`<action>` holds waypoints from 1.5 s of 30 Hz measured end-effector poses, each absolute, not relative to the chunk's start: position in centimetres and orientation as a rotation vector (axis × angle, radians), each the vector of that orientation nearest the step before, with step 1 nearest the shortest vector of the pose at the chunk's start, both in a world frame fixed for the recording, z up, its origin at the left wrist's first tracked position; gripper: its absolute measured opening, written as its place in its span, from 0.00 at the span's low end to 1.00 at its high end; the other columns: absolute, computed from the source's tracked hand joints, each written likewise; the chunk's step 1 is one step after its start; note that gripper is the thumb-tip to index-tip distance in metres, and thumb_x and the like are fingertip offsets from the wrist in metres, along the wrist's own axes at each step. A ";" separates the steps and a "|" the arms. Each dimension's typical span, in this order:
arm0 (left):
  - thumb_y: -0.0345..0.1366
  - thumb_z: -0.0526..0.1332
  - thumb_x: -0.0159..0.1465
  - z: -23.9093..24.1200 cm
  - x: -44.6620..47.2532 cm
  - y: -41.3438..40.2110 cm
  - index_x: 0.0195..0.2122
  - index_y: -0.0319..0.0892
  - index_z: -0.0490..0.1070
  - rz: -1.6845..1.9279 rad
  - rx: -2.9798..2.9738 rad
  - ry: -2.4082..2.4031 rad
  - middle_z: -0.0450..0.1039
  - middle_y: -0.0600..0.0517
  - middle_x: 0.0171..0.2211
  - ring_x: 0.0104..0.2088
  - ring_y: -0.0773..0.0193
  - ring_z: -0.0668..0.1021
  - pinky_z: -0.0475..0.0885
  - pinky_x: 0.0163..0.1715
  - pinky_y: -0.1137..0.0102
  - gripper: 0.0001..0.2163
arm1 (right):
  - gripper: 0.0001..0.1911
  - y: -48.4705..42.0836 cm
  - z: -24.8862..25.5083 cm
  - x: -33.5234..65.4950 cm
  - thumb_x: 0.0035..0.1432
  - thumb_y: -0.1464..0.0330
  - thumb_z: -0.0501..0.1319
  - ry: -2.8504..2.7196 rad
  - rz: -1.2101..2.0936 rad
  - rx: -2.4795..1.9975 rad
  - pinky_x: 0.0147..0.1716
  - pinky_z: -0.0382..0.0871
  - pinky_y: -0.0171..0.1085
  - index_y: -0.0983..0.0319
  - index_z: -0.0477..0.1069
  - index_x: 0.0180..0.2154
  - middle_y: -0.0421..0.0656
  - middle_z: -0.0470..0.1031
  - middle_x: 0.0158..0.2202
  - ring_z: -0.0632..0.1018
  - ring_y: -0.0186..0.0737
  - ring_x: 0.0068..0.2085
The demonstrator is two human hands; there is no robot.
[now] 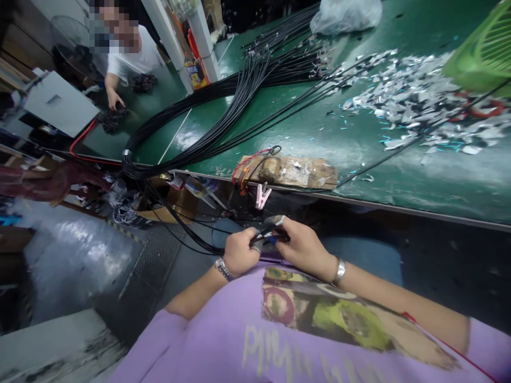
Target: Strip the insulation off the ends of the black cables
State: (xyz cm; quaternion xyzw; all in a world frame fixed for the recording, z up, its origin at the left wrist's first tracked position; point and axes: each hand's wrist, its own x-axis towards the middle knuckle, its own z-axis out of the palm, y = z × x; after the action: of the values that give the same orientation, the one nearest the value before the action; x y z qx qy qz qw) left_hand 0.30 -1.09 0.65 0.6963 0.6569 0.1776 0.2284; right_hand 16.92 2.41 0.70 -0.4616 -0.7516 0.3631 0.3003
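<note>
Close to my body, below the table edge, my left hand (241, 252) is closed around black cables (199, 242) that hang down from the table. Beside it my right hand (305, 247) is closed too, fingers pinched on the dark end of a cable. Grey coverings wrap some of the fingertips. The exact spot between the fingers is partly hidden. Up on the table, a large looped bundle of black cables (155, 125) spreads toward the back. A pink clothespin (262, 197) sticks out at the edge, by a worn wooden block (307, 173) with red and black wires.
Silvery foil scraps and blue bits (419, 101) litter the green table (399, 175) on the right, near a green basket (479, 58). A clear plastic bag (345, 16) lies at the back. Another person (133, 58) handles dark pieces across the table. Cardboard boxes (171, 205) stand underneath.
</note>
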 end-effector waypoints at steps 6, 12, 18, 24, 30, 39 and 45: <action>0.31 0.57 0.53 1.0 0.2 -0.4 0.26 0.41 0.70 0.262 1.970 1.693 0.71 0.53 0.22 0.24 0.66 0.71 0.59 0.25 0.73 0.03 | 0.07 2.8 -0.3 16.4 0.37 0.72 0.54 -1.594 1.480 -1.247 0.22 0.58 0.32 0.59 0.59 0.24 0.34 0.63 0.19 0.65 0.32 0.22; 0.42 0.61 0.55 1.0 -0.5 -0.8 0.21 0.38 0.66 0.400 1.674 1.267 0.64 0.57 0.18 0.22 0.72 0.65 0.58 0.22 0.77 0.13 | 0.10 4.2 -1.3 17.2 0.34 0.69 0.57 -1.015 1.692 -1.418 0.15 0.51 0.30 0.60 0.63 0.26 0.31 0.58 0.16 0.58 0.27 0.16; 0.51 0.62 0.52 1.6 -0.6 -0.6 0.23 0.40 0.62 0.643 1.210 1.358 0.59 0.60 0.13 0.14 0.75 0.60 0.56 0.15 0.77 0.19 | 0.10 4.2 -1.7 17.6 0.43 0.61 0.60 -1.085 1.793 -1.369 0.14 0.48 0.29 0.60 0.63 0.26 0.31 0.58 0.13 0.55 0.27 0.15; 0.52 0.62 0.52 2.1 -0.5 -0.4 0.22 0.40 0.61 0.706 1.096 1.389 0.60 0.60 0.12 0.10 0.77 0.59 0.53 0.11 0.79 0.19 | 0.09 3.9 -1.2 17.4 0.47 0.65 0.59 -1.484 1.677 -1.154 0.35 0.68 0.37 0.62 0.70 0.31 0.41 0.74 0.30 0.73 0.38 0.33; 0.52 0.64 0.49 2.1 -0.1 -0.5 0.23 0.40 0.61 0.707 1.069 1.418 0.62 0.60 0.12 0.10 0.77 0.60 0.53 0.10 0.79 0.19 | 0.12 4.0 0.2 16.9 0.47 0.60 0.61 -1.592 1.725 -1.042 0.37 0.68 0.39 0.62 0.69 0.31 0.41 0.73 0.29 0.73 0.39 0.33; 0.49 0.66 0.47 2.1 0.0 -0.4 0.26 0.40 0.63 0.752 1.008 1.430 0.65 0.60 0.14 0.10 0.77 0.63 0.55 0.11 0.80 0.18 | 0.18 3.5 0.4 16.0 0.38 0.58 0.68 -1.116 2.048 -1.059 0.18 0.52 0.30 0.62 0.65 0.25 0.32 0.61 0.18 0.58 0.26 0.19; 0.50 0.66 0.46 1.8 0.1 -0.4 0.26 0.40 0.63 0.758 0.998 1.408 0.65 0.60 0.15 0.11 0.76 0.64 0.56 0.11 0.79 0.19 | 0.18 3.2 0.1 15.8 0.34 0.63 0.69 -0.774 2.278 -1.087 0.16 0.44 0.28 0.62 0.62 0.24 0.31 0.59 0.16 0.55 0.24 0.17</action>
State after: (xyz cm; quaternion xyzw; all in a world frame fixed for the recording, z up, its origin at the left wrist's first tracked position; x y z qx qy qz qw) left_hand 0.14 -0.44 1.81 0.4282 0.6042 0.3252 0.5881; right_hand 15.78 3.23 0.10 -0.3987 -0.2841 0.8360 0.2480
